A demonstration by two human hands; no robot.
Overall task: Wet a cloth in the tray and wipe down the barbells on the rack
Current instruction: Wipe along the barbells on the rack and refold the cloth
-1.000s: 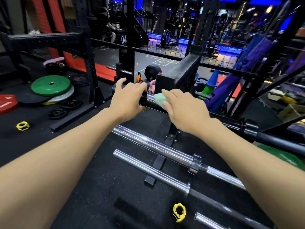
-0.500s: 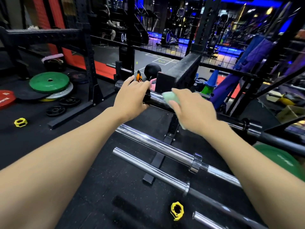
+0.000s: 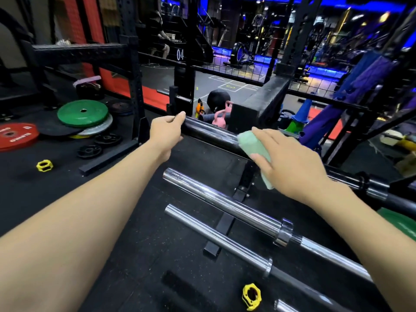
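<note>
While the end of the top barbell (image 3: 209,131) is gripped by the curled fingers of the left hand (image 3: 166,131), seemingly to steady it, a pale green cloth (image 3: 254,149) is pinched against that barbell by the right hand (image 3: 290,163). Two chrome barbells (image 3: 225,206) lie just below the top barbell, presumably awaiting wiping; no tray is seen.

White numerals "04" on a black panel of the far rack (image 3: 180,54); a yellow "3" in a floor-marked square (image 3: 230,87); white lettering on the red round weight plate (image 3: 15,135), too blurred to read.
</note>
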